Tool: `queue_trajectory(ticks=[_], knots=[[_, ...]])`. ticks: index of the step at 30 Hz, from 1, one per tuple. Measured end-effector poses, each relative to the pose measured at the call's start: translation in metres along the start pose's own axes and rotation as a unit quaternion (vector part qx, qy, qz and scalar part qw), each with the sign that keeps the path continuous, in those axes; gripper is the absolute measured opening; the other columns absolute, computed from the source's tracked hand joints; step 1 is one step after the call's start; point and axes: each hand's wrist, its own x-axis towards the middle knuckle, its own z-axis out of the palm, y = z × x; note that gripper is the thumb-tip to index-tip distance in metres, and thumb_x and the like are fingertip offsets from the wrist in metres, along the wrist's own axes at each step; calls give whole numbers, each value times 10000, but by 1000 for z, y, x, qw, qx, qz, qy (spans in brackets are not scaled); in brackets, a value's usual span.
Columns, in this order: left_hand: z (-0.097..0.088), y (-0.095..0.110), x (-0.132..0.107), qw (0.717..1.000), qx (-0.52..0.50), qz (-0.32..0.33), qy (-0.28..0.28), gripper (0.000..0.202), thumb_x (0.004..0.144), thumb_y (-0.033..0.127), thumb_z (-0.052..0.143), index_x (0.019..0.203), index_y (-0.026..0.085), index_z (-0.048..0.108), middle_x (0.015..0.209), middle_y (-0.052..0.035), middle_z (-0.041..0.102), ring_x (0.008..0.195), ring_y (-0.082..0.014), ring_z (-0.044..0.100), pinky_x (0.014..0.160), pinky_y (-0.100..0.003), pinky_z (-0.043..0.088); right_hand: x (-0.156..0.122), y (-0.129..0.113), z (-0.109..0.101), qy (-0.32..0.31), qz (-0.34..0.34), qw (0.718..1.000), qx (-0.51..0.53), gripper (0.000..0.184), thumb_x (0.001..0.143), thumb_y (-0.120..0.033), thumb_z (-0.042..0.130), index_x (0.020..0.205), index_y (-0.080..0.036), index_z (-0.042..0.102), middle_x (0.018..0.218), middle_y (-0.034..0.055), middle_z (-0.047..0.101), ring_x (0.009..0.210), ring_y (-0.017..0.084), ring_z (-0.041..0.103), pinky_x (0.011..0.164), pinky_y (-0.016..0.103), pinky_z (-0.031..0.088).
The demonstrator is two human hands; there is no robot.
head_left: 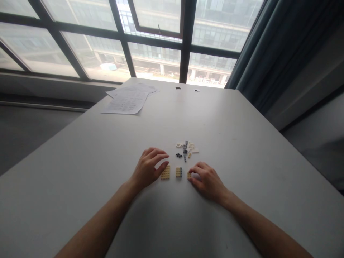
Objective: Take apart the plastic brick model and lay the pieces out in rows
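Note:
My left hand (149, 165) hovers over the left part of a tan studded building plate (166, 173), thumb and fingers apart and nothing between them. Its thumb hides part of that plate. My right hand (207, 179) pinches a small tan building brick (189, 175) between thumb and forefinger, low at the tabletop. Between the two hands sits a tan and grey building block (178, 172), touched by neither. Just beyond the hands lies a loose pile of small pieces: black pieces (178, 155), a grey strip (185, 158), a white studded plate (191, 146) and a flat white piece (195, 151).
All of this is on a large white table (107, 150). Printed paper sheets (126, 101) lie at its far left corner. Two round inserts, one dark (177, 88), are set near the far edge. Windows stand behind, with a dark curtain (258, 64) at the right.

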Motion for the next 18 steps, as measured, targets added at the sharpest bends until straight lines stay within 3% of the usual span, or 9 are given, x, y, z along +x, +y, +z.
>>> queue_trajectory(ticks=[7,13,18], knots=[[0,1,-1,998,-2,-13,56,131,850,252,593,961,223,656,971,-46,675,940,-194,586,871,-371,458,-8,-34,17,-42,-111,992,-30,113,885,-261,581,957,-212,652,923,57,623,901,203,544,843,331,428],[-1,1,-2,998,2,-4,61,120,847,239,598,954,229,652,964,-43,674,933,-194,586,866,-372,456,-3,-39,31,-34,-92,994,-54,137,889,-283,574,987,-218,646,919,58,619,893,213,533,838,344,420],[-3,2,-1,997,1,0,76,141,834,218,615,971,229,646,970,-41,670,941,-193,586,865,-371,456,-2,-29,27,18,-67,998,7,246,865,-269,605,1105,-225,622,968,63,619,900,213,547,838,342,437]])
